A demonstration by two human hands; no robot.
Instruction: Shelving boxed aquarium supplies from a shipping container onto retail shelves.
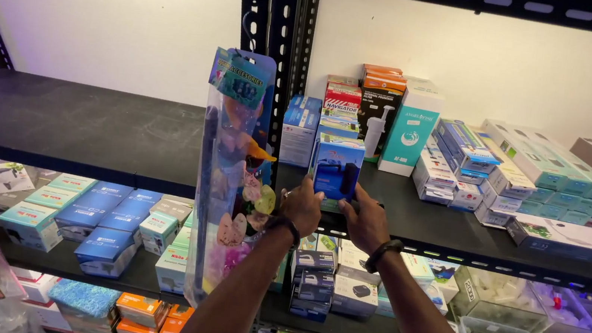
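Blue box [337, 168] pinched between our left hand [302, 206] and right hand [365, 219] at the shelf edge [496, 253]; loosening could tip it off.

Single head cam, looking forward and slightly down at black shelving [126, 138] from arm's reach. Faces white wall [105, 7] behind racks. No second view, so nothing shared.
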